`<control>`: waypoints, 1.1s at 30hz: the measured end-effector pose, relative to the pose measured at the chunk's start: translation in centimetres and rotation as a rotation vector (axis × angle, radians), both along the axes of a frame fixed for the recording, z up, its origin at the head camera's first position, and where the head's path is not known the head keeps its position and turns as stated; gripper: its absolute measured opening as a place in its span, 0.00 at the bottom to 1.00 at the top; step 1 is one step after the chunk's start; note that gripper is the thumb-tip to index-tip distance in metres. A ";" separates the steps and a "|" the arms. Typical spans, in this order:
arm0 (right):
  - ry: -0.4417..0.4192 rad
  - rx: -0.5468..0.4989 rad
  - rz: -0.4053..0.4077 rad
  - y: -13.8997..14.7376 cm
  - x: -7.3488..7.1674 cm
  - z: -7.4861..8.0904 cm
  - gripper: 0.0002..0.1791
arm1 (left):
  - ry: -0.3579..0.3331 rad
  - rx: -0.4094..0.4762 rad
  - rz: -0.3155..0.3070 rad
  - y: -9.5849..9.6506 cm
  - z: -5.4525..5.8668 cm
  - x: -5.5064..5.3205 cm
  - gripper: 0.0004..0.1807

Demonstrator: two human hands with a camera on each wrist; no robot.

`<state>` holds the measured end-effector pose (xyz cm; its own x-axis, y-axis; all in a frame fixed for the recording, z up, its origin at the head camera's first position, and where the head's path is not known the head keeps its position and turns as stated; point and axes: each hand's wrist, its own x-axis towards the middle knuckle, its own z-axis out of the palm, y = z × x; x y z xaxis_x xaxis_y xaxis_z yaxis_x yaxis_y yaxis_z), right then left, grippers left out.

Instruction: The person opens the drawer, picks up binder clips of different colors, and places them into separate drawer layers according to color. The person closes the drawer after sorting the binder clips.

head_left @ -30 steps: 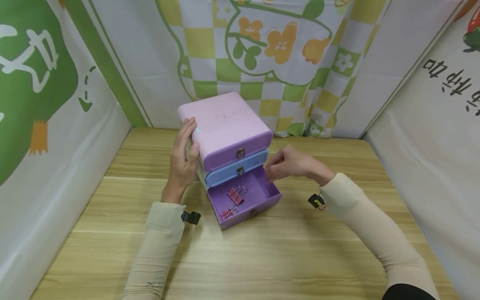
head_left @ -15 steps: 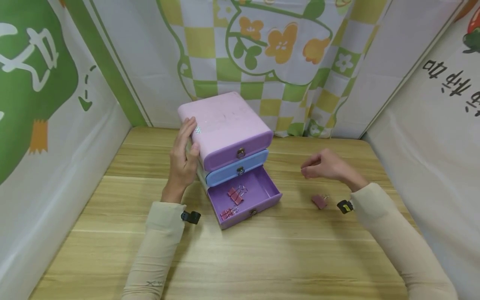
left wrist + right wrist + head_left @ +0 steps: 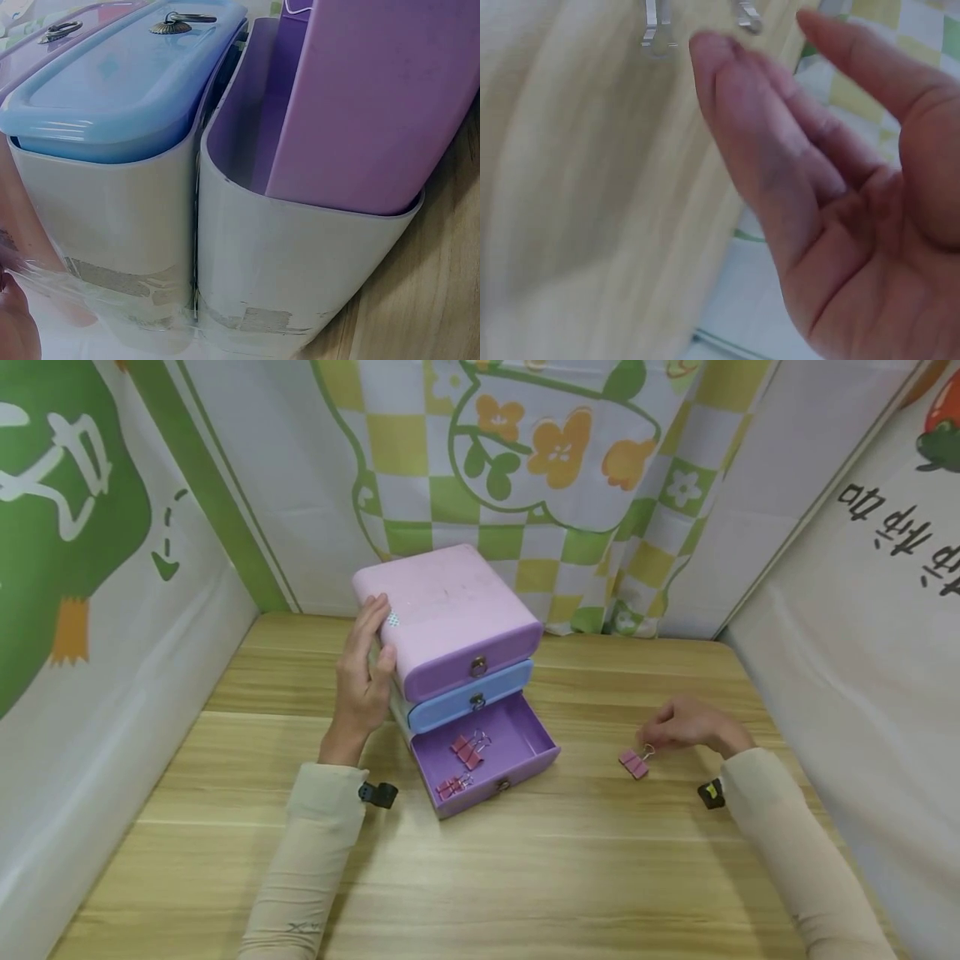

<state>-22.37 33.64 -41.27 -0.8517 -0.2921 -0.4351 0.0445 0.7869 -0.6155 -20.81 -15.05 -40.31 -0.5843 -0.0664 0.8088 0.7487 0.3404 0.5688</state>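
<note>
My left hand (image 3: 362,681) rests along the left side of a small chest of drawers (image 3: 450,602), its fingers on the pink top's edge. The purple bottom drawer (image 3: 525,731) is pulled out, and pink binder clips (image 3: 468,749) lie in it. On the table to the right is another pink binder clip (image 3: 635,763) with wire handles. My right hand (image 3: 686,724) is just behind that clip. In the right wrist view, thumb and fingers (image 3: 742,112) are apart, with the wire handles (image 3: 658,30) beyond the fingertips and nothing between them.
Above the pulled-out drawer are a closed blue drawer (image 3: 472,696) and a closed purple drawer (image 3: 450,675), each with a metal ring pull. Behind the wooden table (image 3: 525,877) hangs a checked curtain (image 3: 517,535). Printed fabric walls stand at both sides.
My right hand has moved from the pulled-out drawer's right edge across to the right and down to the clip on the table. My left hand has stayed on the chest.
</note>
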 end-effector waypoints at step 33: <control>-0.307 -0.680 -0.104 -9.0 -3.0 1.5 0.12 | 0.002 0.001 -0.010 0.0 -0.1 0.0 0.29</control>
<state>-25.37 24.61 -39.76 -0.7586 -0.5063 -0.4100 0.3459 0.2203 -0.9121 -20.85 -15.05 -40.39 -0.5832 -0.0612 0.8100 0.7534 0.3323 0.5675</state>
